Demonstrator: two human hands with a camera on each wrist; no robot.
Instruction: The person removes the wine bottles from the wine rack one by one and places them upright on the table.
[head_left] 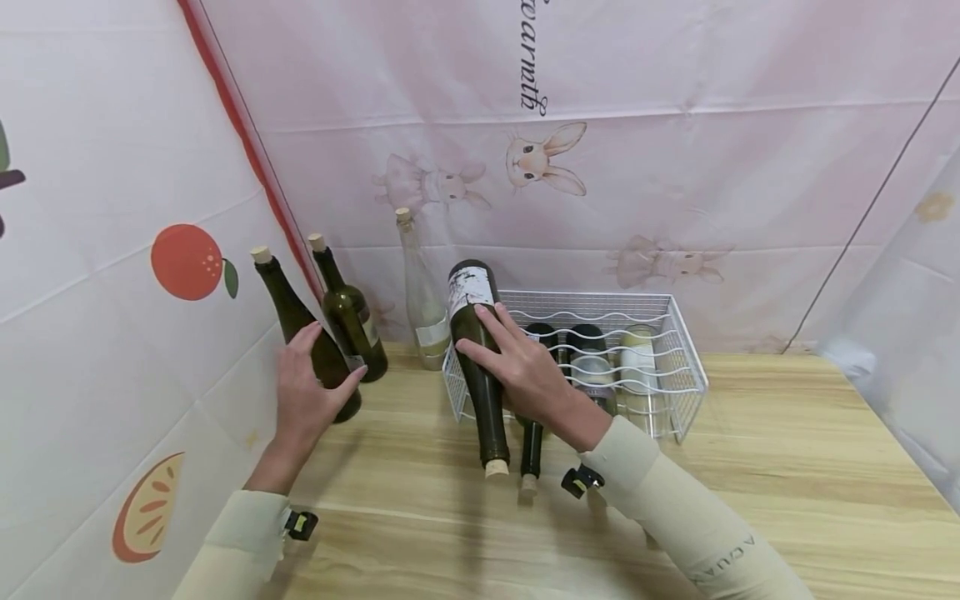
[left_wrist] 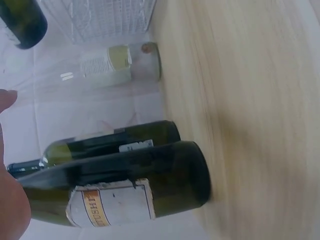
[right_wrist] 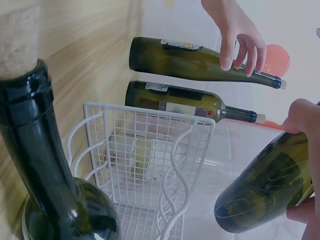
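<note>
My right hand (head_left: 532,375) grips a dark green corked wine bottle (head_left: 486,417) around its body. The bottle tilts over the left end of the white wire rack (head_left: 688,367), cork toward me and torn white label near its raised base. My left hand (head_left: 307,400), thumb and fingers spread apart, is beside a standing green wine bottle (head_left: 281,292); in the right wrist view its fingers (right_wrist: 243,52) overlap that bottle's upper part. That bottle's label (left_wrist: 112,204) shows in the left wrist view. Close behind it stands another corked green bottle (head_left: 347,312).
A clear corked bottle (head_left: 422,292) stands left of the rack. Several bottles lie in the rack, including a green one with its corked neck (head_left: 531,450) pointing toward me and a clear one (head_left: 639,358) at right. Printed cloth walls (head_left: 450,100) border the wooden table (head_left: 787,467).
</note>
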